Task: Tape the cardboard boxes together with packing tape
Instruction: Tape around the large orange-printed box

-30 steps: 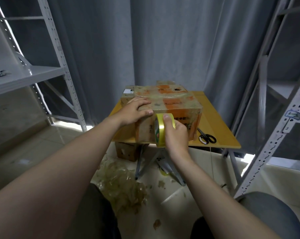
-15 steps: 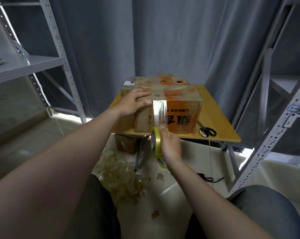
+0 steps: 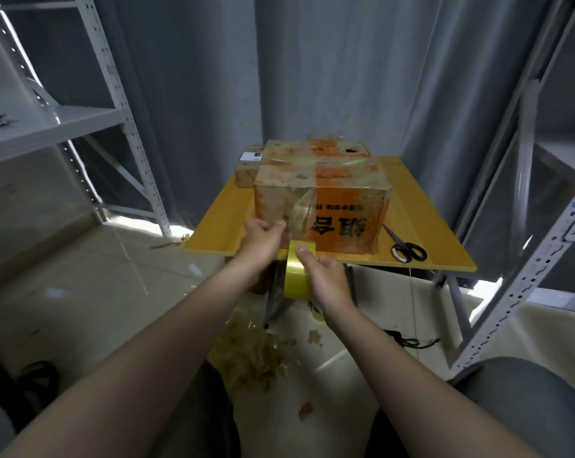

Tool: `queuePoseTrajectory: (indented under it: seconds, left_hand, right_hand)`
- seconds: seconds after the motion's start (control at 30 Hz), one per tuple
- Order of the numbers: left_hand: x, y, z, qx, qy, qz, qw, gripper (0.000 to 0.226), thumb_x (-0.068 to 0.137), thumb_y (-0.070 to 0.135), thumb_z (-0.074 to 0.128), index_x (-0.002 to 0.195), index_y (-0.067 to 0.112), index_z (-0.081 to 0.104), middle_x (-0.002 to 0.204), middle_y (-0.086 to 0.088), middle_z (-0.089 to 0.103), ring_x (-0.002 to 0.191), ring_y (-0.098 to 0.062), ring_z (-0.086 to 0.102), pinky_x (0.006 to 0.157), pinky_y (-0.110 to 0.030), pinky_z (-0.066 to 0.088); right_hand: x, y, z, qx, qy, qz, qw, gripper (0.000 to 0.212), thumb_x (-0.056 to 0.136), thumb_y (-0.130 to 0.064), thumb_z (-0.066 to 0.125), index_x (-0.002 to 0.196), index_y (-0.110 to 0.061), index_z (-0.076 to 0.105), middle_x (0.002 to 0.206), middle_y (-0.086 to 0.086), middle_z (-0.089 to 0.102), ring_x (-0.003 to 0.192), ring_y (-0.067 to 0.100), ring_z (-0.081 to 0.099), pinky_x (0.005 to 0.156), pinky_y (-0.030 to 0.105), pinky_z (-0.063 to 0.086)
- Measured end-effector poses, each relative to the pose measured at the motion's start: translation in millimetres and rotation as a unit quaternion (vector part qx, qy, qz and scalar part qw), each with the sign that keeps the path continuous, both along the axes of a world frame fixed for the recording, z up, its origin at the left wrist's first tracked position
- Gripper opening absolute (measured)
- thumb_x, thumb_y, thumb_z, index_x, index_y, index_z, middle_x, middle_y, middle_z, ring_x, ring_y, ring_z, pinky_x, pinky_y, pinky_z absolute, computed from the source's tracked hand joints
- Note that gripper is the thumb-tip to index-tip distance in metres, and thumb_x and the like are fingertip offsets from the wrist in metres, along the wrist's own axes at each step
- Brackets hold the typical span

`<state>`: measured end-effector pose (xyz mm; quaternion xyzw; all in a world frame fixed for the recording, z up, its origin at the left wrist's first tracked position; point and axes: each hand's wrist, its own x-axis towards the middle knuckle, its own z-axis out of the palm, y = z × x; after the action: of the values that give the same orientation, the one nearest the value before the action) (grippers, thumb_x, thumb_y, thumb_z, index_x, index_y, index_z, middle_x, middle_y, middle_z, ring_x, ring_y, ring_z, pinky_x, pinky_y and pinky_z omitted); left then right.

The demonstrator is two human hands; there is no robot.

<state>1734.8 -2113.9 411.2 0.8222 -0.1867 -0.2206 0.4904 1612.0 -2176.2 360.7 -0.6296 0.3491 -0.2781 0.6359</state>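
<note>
A large brown and orange cardboard box (image 3: 342,206) stands on a yellow table (image 3: 421,226), with a smaller brown box (image 3: 246,173) against its far left side. A clear strip of tape (image 3: 299,213) runs down the big box's front face. My right hand (image 3: 325,276) grips a yellow roll of packing tape (image 3: 297,276) just below the table's front edge. My left hand (image 3: 261,244) is at the lower front face, fingers pinching the tape strip.
Black scissors (image 3: 406,247) lie on the table right of the box. Grey metal shelving (image 3: 107,94) stands on the left, and another rack (image 3: 543,226) on the right. Crumpled used tape (image 3: 256,352) litters the floor under the table. Grey curtains hang behind.
My left hand came off the box's top edge and dropped to the lower front face. The roll was pulled down the front to below the table edge, laying tape.
</note>
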Motion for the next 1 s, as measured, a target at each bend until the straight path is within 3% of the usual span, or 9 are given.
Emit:
queuePoseTrajectory:
  seconds: [0.07, 0.17, 0.3, 0.43, 0.5, 0.57, 0.77, 0.9, 1.0]
  left_hand:
    - [-11, 2, -4, 0.017, 0.067, -0.073, 0.995, 0.038, 0.104, 0.055, 0.05, 0.129, 0.026, 0.05, 0.122, 0.008, 0.053, 0.114, -0.023, 0.055, 0.086, -0.039, 0.043]
    - [-22, 3, -6, -0.018, 0.156, -0.075, 0.985, 0.03, 0.102, 0.052, 0.056, 0.126, 0.033, 0.053, 0.114, 0.0, 0.063, 0.105, -0.027, 0.064, 0.078, -0.043, 0.055]
    - [-22, 2, -8, -0.066, 0.156, -0.064, 0.983, 0.023, 0.105, 0.034, 0.057, 0.128, 0.033, 0.056, 0.104, -0.002, 0.067, 0.083, -0.022, 0.067, 0.067, -0.038, 0.06]
    - [-22, 2, -6, -0.076, 0.159, -0.086, 0.981, 0.022, 0.107, 0.026, 0.053, 0.126, 0.029, 0.063, 0.102, -0.006, 0.072, 0.082, -0.024, 0.071, 0.061, -0.035, 0.061]
    - [-23, 2, -5, -0.075, 0.152, -0.089, 0.982, 0.022, 0.107, 0.026, 0.053, 0.126, 0.028, 0.063, 0.103, -0.008, 0.072, 0.082, -0.025, 0.07, 0.061, -0.035, 0.061]
    - [-24, 1, -4, -0.071, 0.141, -0.087, 0.984, 0.021, 0.107, 0.027, 0.053, 0.126, 0.026, 0.063, 0.099, -0.008, 0.071, 0.076, -0.024, 0.069, 0.056, -0.033, 0.059]
    - [-26, 1, 0, -0.066, 0.102, -0.088, 0.989, 0.02, 0.103, 0.034, 0.061, 0.117, 0.021, 0.067, 0.076, -0.004, 0.069, 0.053, -0.016, 0.066, 0.042, -0.025, 0.05]
    - [-25, 3, -1, -0.079, 0.093, -0.093, 0.988, 0.016, 0.102, 0.034, 0.064, 0.111, 0.021, 0.068, 0.074, -0.001, 0.07, 0.052, -0.014, 0.068, 0.044, -0.026, 0.052]
    - [-26, 4, -2, -0.092, 0.099, -0.085, 0.987, 0.014, 0.103, 0.031, 0.064, 0.11, 0.02, 0.069, 0.079, -0.002, 0.071, 0.056, -0.016, 0.069, 0.045, -0.028, 0.053]
  right_hand:
    - [-4, -4, 3, -0.023, 0.009, 0.004, 1.0, 0.045, 0.092, -0.049, 0.073, 0.067, -0.022, 0.047, 0.063, -0.001, 0.047, 0.064, 0.017, 0.05, 0.065, 0.034, 0.038]
    - [-15, -16, 9, -0.082, 0.044, -0.002, 0.996, 0.042, 0.091, -0.057, 0.069, 0.078, -0.021, 0.054, 0.072, -0.003, 0.058, 0.069, 0.015, 0.057, 0.065, 0.033, 0.042]
    - [-45, -64, 22, -0.177, 0.087, -0.116, 0.973, 0.039, 0.102, -0.05, 0.056, 0.081, -0.018, 0.06, 0.076, 0.001, 0.066, 0.075, 0.021, 0.065, 0.064, 0.033, 0.044]
    - [-78, -117, 31, -0.244, 0.219, -0.206, 0.922, 0.035, 0.106, -0.031, 0.049, 0.076, -0.016, 0.059, 0.084, 0.01, 0.067, 0.084, 0.035, 0.064, 0.061, 0.035, 0.042]
    - [-88, -134, 32, -0.258, 0.313, -0.186, 0.895, 0.032, 0.102, -0.024, 0.054, 0.074, -0.013, 0.062, 0.099, 0.018, 0.067, 0.095, 0.041, 0.061, 0.074, 0.04, 0.05]
    - [-93, -142, 34, -0.256, 0.388, -0.145, 0.873, 0.026, 0.099, -0.026, 0.061, 0.084, -0.007, 0.068, 0.11, 0.022, 0.065, 0.104, 0.043, 0.06, 0.076, 0.04, 0.046]
    - [-93, -139, 45, -0.277, 0.479, -0.112, 0.825, 0.045, 0.092, -0.051, 0.073, 0.097, -0.006, 0.07, 0.105, 0.017, 0.067, 0.107, 0.041, 0.063, 0.073, 0.037, 0.049]
    - [-96, -144, 45, -0.252, 0.46, -0.128, 0.842, 0.043, 0.089, -0.047, 0.078, 0.082, -0.007, 0.064, 0.087, 0.014, 0.064, 0.09, 0.036, 0.067, 0.058, 0.032, 0.039]
    - [-94, -149, 43, -0.205, 0.393, -0.155, 0.883, 0.047, 0.094, -0.044, 0.072, 0.069, -0.007, 0.056, 0.079, 0.015, 0.059, 0.077, 0.034, 0.058, 0.057, 0.033, 0.037]
